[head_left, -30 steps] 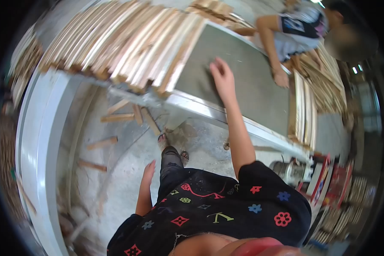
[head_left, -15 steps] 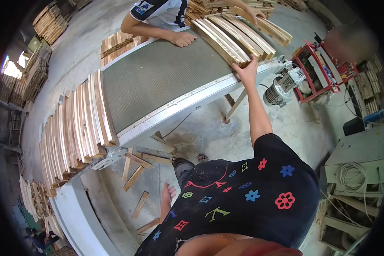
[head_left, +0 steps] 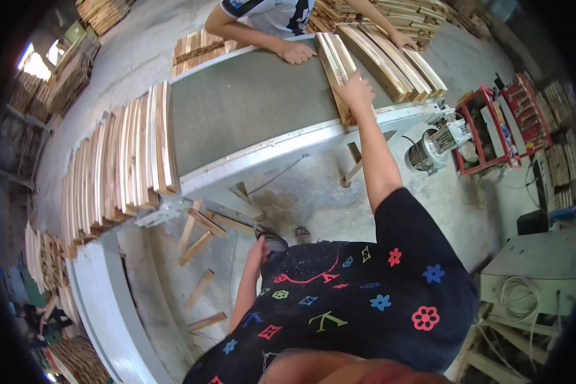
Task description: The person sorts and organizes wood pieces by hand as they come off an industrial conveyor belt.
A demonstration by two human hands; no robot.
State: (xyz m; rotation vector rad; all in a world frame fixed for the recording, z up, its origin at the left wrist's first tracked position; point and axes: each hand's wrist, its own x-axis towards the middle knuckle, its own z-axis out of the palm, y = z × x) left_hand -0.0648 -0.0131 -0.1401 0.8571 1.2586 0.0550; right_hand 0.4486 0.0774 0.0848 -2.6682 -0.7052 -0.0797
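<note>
My right hand (head_left: 357,95) reaches forward over the belt and grips the near part of a small group of curved wooden slats (head_left: 334,67), thumb on the left side and fingers over the top. These slats stand on edge across the grey conveyor belt (head_left: 249,96). To their right, more curved slats (head_left: 390,67) lie on the belt, apart from the gripped group. Low beside my leg hangs my left hand (head_left: 256,251), with nothing visible in it and its fingers loosely extended, slightly blurred.
Across the belt, a co-worker's hand (head_left: 297,52) rests near the gripped slats; the other hand (head_left: 403,42) touches the right-hand slats. A long row of slats (head_left: 118,160) fills the left end. Offcuts (head_left: 195,248) litter the floor. A motor (head_left: 429,150) and red rack (head_left: 486,128) stand right.
My right hand has shifted from the slats' near ends to a grip over a smaller group, now separated leftward from the others. The co-worker's far hand has lowered slats onto the belt. My left hand has risen slightly.
</note>
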